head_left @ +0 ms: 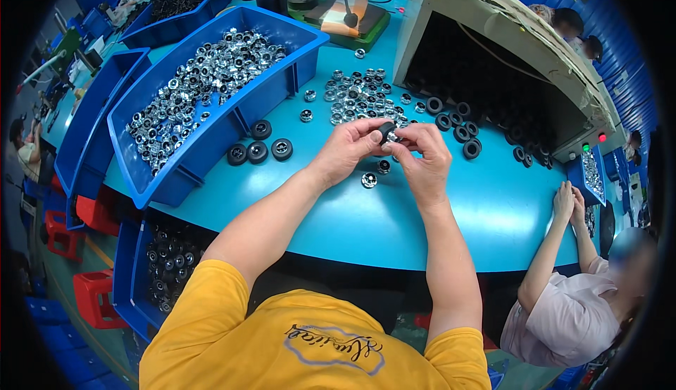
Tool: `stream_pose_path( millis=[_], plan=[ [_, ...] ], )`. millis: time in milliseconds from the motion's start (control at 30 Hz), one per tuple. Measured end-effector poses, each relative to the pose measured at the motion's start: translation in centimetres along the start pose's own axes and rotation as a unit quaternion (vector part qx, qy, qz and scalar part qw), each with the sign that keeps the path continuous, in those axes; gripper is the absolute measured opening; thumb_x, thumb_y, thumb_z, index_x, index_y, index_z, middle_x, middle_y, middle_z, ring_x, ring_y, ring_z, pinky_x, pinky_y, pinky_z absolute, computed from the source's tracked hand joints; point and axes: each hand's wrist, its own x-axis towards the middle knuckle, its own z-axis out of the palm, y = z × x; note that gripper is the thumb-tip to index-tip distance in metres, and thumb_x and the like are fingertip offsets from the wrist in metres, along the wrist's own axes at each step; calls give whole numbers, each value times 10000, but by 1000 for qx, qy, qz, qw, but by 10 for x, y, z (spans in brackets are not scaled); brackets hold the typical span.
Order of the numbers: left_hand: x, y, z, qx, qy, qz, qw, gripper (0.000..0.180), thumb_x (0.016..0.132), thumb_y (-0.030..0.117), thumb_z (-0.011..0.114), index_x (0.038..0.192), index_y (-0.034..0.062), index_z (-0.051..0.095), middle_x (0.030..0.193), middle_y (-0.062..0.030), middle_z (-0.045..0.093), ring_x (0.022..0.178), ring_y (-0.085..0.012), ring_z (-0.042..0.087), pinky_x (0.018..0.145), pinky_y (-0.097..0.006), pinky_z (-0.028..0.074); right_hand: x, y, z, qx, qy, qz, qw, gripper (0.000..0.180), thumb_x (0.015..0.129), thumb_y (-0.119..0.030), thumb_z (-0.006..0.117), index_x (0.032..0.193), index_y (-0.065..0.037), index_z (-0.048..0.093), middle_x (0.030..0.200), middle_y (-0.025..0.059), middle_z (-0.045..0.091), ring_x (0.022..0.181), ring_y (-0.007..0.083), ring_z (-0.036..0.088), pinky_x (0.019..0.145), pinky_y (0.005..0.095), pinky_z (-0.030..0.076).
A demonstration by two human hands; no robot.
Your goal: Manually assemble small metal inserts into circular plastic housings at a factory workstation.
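Note:
My left hand [350, 147] pinches a small black rubber ring [386, 131] over the blue table. My right hand [421, 155] meets it from the right and holds a small shiny metal hub [393, 138] against the ring. Just beyond my hands lies a loose pile of several silver hubs [357, 95]. One silver hub [369, 180] and a dark one [383, 166] lie on the table right under my hands.
A blue bin [211, 140] full of silver hubs stands at the left, three black rings [258, 152] beside it. More black rings [458, 126] spill from a white hopper [493, 59]. Another person's hands [569, 203] rest at the right edge. A bin [134, 277] sits under the table.

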Motion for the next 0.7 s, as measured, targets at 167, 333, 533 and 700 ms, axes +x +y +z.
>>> stream_pose_path(
  millis=[167,333,533,700],
  plan=[
    [2,-8,-1,-12,-16,14,1000,390,1018,209,602,1336,-12,561,1207,-102,654,1101,-179,642,984,-359,526,-1,-5,4,-88,-16,-51,995,301,708,25,826,974,-41,701,927,81,645,733,162,681,621,283,572],
    [2,-14,0,70,9,12,997,334,1041,222,559,1283,-8,581,1163,-85,661,1071,-168,642,936,-345,531,-4,-9,8,-97,-55,-28,993,348,724,9,817,1045,-53,701,940,70,638,777,165,674,667,290,578],
    [4,-15,-11,-41,23,10,999,347,1041,299,552,1265,35,567,1081,-68,665,928,-155,636,784,-301,536,3,-11,-2,72,-70,175,979,455,802,-99,809,1227,-35,659,1130,81,592,1057,157,611,823,302,571],
    [4,-20,-7,-4,29,32,999,289,1039,275,561,1244,72,570,1048,-48,665,909,-141,629,762,-302,537,-4,3,5,214,-129,272,929,454,885,-168,780,1273,9,624,1132,96,641,985,151,645,834,294,565]
  ],
)
